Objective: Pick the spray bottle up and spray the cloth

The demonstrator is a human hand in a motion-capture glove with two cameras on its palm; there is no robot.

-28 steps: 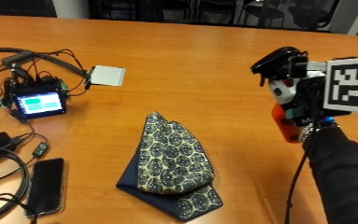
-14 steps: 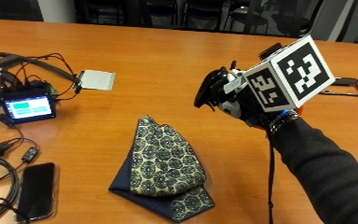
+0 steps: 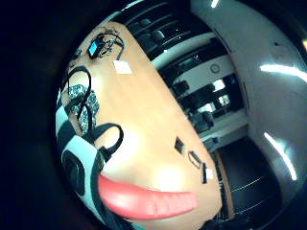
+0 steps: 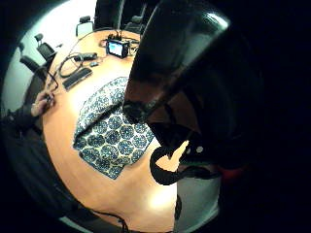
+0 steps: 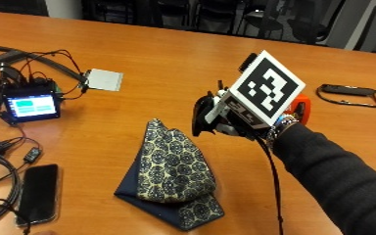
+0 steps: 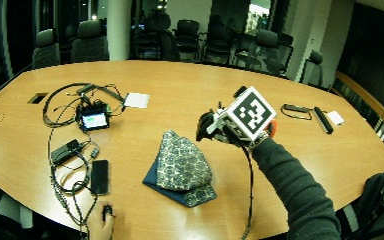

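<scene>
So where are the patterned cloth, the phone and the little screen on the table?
cloth [image 5: 170, 169], outside view, middle of its patterned top fold.
phone [image 5: 38, 193], outside view, centre of its dark face.
screen [image 5: 30, 106], outside view, middle of its lit display.

An office meeting room. A long oval wooden conference table [image 6: 179, 82] fills the floor, with dark high-backed swivel chairs [image 6: 89, 47] ranked along the table's far edge. Behind those chairs stands a white round pillar [image 6: 119, 30]. Recessed cable hatches [image 6: 36, 98] sit flush in the tabletop near its left end.
</scene>
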